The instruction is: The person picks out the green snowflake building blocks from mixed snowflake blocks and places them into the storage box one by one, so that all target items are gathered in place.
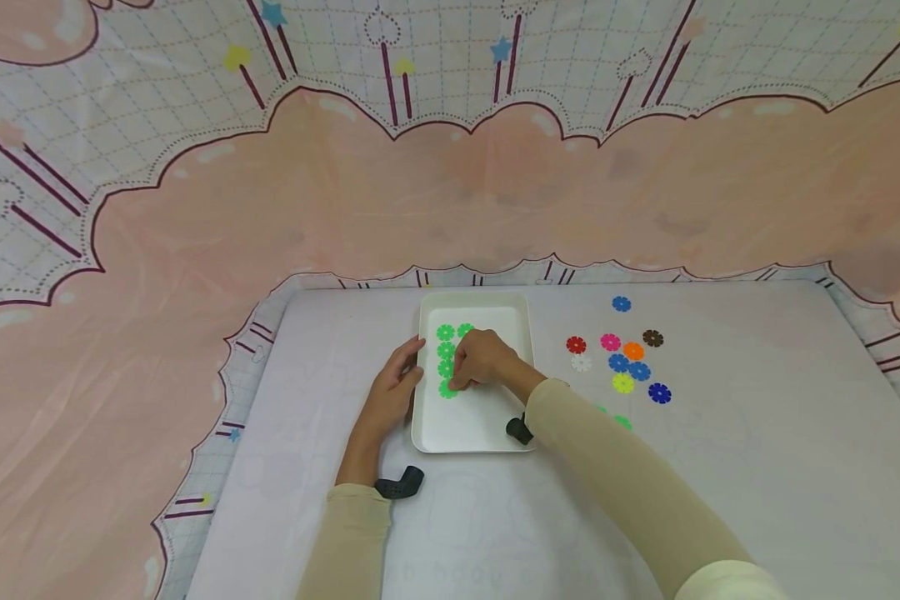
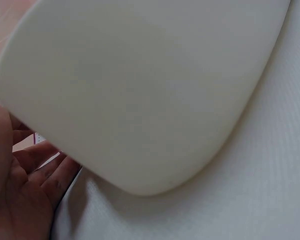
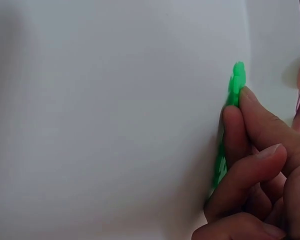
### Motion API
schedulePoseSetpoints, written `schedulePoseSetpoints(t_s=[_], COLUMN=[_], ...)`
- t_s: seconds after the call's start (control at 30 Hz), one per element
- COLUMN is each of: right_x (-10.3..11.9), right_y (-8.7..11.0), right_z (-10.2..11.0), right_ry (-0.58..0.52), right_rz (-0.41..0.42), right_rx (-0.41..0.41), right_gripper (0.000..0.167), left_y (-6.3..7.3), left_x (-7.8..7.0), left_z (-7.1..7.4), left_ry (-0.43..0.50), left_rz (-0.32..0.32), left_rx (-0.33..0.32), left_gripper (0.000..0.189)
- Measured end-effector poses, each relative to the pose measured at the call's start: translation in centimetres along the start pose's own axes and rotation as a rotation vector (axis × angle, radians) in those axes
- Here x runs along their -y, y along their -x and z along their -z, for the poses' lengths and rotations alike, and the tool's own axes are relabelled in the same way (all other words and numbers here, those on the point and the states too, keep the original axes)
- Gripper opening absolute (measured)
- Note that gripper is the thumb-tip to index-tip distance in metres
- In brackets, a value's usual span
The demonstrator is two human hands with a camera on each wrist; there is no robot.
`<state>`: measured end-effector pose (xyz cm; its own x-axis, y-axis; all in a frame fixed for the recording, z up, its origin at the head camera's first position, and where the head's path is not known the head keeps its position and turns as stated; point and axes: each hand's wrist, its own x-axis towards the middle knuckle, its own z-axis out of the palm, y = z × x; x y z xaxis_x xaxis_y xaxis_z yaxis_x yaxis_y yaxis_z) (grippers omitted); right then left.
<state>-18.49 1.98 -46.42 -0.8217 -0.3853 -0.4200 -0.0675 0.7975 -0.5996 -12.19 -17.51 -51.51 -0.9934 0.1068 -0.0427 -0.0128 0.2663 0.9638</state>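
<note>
A white rectangular tray (image 1: 487,425) lies before me, with green notched plastic discs (image 1: 446,332) in two columns toward its left side. My left hand (image 1: 390,390) holds the tray's left edge, thumb and fingertips at the rim. In the left wrist view, the pale tray (image 2: 140,100) hides the fingertips of that hand (image 2: 30,200). Over the tray, my right hand (image 1: 486,357) covers part of the right column. Its thumb and index finger pinch a green disc (image 3: 238,77), seen nearly edge-on in the right wrist view, with more green just below.
Right of the tray lie loose notched discs: red (image 1: 576,345), pink (image 1: 611,342), orange (image 1: 633,352), brown (image 1: 652,338), white (image 1: 581,362), yellow (image 1: 623,382) and several blue ones (image 1: 660,392). Green discs (image 1: 622,422) show partly behind the right sleeve (image 1: 630,475). A patterned cloth (image 1: 495,183) hangs behind the table.
</note>
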Motion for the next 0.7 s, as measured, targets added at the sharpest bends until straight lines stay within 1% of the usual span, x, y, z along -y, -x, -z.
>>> schedulePoseSetpoints(t_s=[0.07,0.13,0.3,0.37,0.53,0.7], right_x=[-0.04,-0.08,-0.16,-0.15,-0.15,-0.19], right_y=[-0.07,-0.19,-0.51,-0.53,-0.52,-0.42], right_z=[-0.04,-0.07,-0.16,-0.19,-0.18,-0.03], right_ry=[0.008,0.021,0.036,0.036,0.038,0.013], right_rz=[0.002,0.004,0.005,0.007,0.016,0.027], right_rx=[-0.004,-0.007,-0.003,-0.002,-0.002,-0.001], right_gripper=[0.021,0.021,0.021,0.021,0.020,0.020], left_y=[-0.03,-0.12,-0.14,-0.08,-0.10,-0.10], left_x=[0.03,0.01,0.15,0.26,0.26,0.16], left_z=[0.01,-0.01,0.05,0.11,0.07,0.04], left_ry=[0.008,0.012,0.007,0.002,-0.013,-0.020], left_rz=[-0.002,0.010,0.001,-0.014,-0.015,-0.011], left_rx=[0.003,0.007,0.010,0.006,0.003,0.003], left_gripper=[0.046,0.047,0.047,0.046,0.046,0.046])
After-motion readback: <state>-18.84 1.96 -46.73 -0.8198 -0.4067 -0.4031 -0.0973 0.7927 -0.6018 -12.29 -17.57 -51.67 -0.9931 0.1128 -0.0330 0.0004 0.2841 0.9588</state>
